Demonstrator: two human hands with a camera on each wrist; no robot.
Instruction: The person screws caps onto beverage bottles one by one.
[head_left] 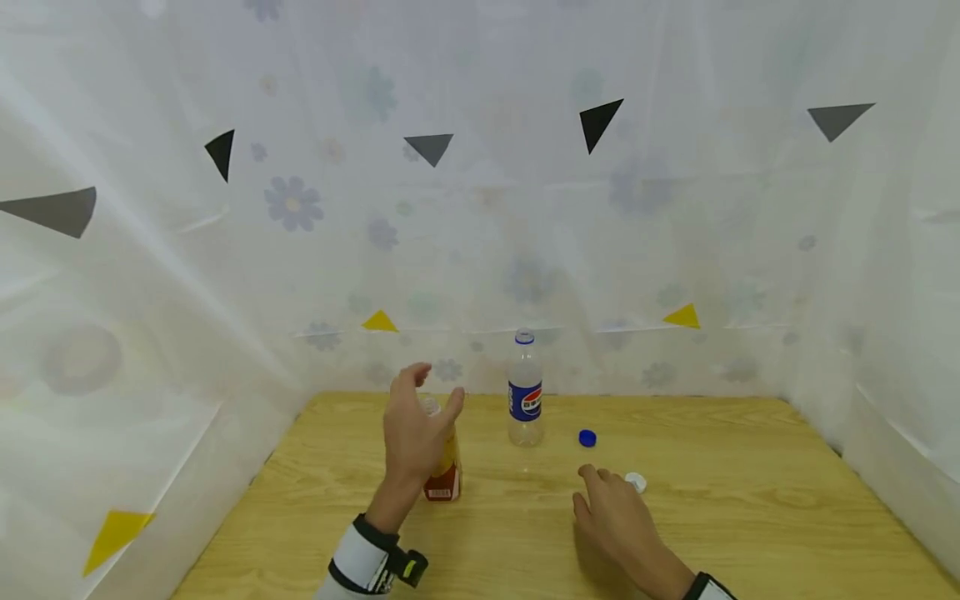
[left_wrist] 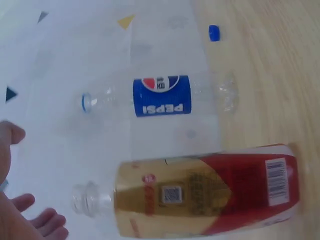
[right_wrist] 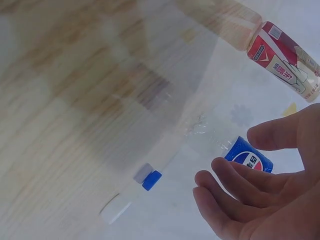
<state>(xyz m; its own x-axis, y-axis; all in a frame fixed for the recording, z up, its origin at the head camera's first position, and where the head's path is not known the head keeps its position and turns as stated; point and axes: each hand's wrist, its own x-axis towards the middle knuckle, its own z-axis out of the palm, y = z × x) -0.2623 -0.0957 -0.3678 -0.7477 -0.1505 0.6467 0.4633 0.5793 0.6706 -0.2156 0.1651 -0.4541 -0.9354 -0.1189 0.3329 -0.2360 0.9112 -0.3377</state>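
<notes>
A person's left hand (head_left: pixel 412 433) hangs beside the clear neck of an uncapped bottle with a red-and-gold wrapper (head_left: pixel 444 483), its thumb set apart from its bent fingers, with a gap between hand and bottle in the left wrist view. The bottle stands upright on a wood-grain table (head_left: pixel 510 542), its barcode near the base. Just right of it and farther back, an uncapped clear Pepsi bottle (head_left: pixel 525 400) stands upright, a blue ring round its neck and its blue label facing forward. The right hand (head_left: pixel 618 517) is poised low over the table, fingers loosely bent and thumb apart, pinching nothing. A white cap (head_left: pixel 637 481) lies just beyond it; a blue cap (head_left: pixel 587 438) rests farther back, near the Pepsi bottle. Behind, pale flower-print sheeting (head_left: pixel 480 233) carries black, gray and yellow triangles (head_left: pixel 600 123).
</notes>
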